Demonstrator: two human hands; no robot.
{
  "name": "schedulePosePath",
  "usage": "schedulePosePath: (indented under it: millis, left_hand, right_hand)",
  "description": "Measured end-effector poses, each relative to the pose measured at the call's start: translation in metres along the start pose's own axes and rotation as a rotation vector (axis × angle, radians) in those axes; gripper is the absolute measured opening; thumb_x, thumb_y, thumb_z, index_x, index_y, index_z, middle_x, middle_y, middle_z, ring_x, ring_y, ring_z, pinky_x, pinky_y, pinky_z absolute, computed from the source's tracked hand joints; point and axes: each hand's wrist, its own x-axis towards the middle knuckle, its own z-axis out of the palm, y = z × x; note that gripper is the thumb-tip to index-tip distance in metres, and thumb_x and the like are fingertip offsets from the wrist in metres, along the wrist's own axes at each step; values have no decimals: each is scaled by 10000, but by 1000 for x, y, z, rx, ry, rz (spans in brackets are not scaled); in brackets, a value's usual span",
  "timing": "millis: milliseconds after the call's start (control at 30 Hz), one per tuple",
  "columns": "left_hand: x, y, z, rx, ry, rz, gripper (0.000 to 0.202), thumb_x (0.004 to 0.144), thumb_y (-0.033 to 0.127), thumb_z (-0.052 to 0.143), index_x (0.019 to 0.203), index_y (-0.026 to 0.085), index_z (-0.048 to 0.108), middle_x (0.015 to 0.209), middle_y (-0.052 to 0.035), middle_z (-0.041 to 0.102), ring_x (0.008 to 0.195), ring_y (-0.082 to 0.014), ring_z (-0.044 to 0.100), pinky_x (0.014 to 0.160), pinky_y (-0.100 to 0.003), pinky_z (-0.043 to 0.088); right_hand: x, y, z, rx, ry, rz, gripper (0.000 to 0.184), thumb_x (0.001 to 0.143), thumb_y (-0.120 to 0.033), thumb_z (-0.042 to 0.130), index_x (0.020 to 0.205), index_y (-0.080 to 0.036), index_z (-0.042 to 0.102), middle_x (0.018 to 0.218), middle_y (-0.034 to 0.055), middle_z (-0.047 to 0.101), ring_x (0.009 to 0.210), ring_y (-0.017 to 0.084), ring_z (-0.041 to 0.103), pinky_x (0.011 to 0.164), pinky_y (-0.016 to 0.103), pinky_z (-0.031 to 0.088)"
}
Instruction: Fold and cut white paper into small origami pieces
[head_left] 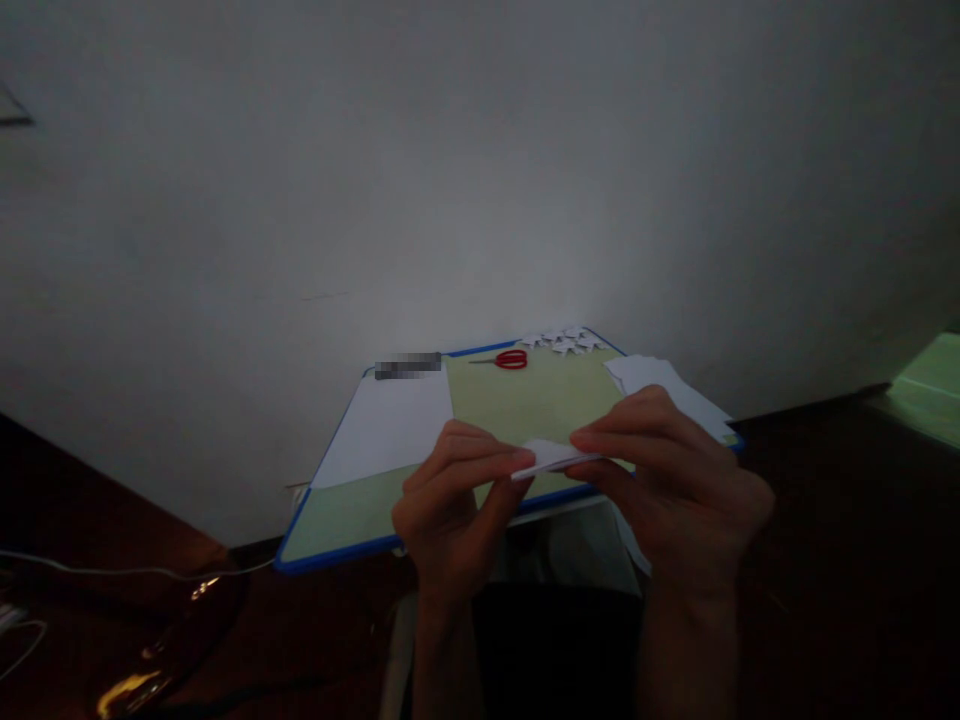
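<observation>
Both hands hold one small folded piece of white paper (pixel 551 456) in front of me, above the near edge of a small table. My left hand (pixel 454 510) pinches its left end between thumb and fingers. My right hand (pixel 675 480) pinches its right end, fingers pressed together over it. The table has a green top with a blue rim (pixel 337 555).
On the table lie a white sheet (pixel 390 425) at the left, red-handled scissors (pixel 510 359) at the back, several small folded white paper shapes (pixel 566 340) at the far right corner and a stack of white paper (pixel 660 385) at the right. A plain wall stands behind. White cables (pixel 112 572) trail at lower left.
</observation>
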Motion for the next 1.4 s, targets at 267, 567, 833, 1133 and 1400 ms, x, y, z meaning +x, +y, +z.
schedulePosePath:
  millis: [267, 567, 833, 1133, 1400]
  left_hand:
    - [-3, 2, -4, -23, -53, -43, 246, 887, 72, 785, 1063, 240, 819, 887, -21, 762, 788, -163, 668, 692, -333, 529]
    - [-2, 5, -10, -50, -61, -16, 220, 909, 124, 784, 1108, 211, 822, 917, -43, 756, 801, -168, 659, 694, -341, 520]
    - [-3, 2, -6, -154, -30, -10, 187, 886, 127, 813, 1051, 214, 827, 879, -28, 766, 767, -167, 663, 671, -351, 511]
    - [-5, 4, -2, -217, 27, -32, 142, 847, 105, 828, 940, 213, 826, 799, -19, 765, 703, -160, 625, 654, -360, 486]
    - [-9, 0, 2, -237, 44, -61, 110, 896, 161, 798, 977, 234, 814, 811, -17, 739, 723, -163, 632, 652, -350, 506]
  right_hand:
    - [-2, 3, -2, 77, -20, -17, 308, 834, -158, 865, 1094, -322, 841, 814, 8, 760, 683, 190, 625, 606, 371, 484]
    - [1, -3, -4, 134, -103, 5, 308, 854, -125, 839, 1104, -305, 840, 802, 8, 758, 692, 186, 619, 613, 367, 474]
    - [0, -2, -3, 213, -129, 7, 275, 844, -140, 856, 1089, -262, 841, 807, 27, 776, 685, 190, 627, 619, 384, 456]
    - [-4, 2, -5, 239, -178, 69, 295, 815, -98, 869, 1060, -254, 822, 863, 19, 749, 755, 191, 645, 690, 393, 480]
    - [-6, -2, -2, 193, -116, 80, 250, 851, -103, 839, 1063, -236, 835, 768, 12, 690, 711, 179, 592, 647, 376, 440]
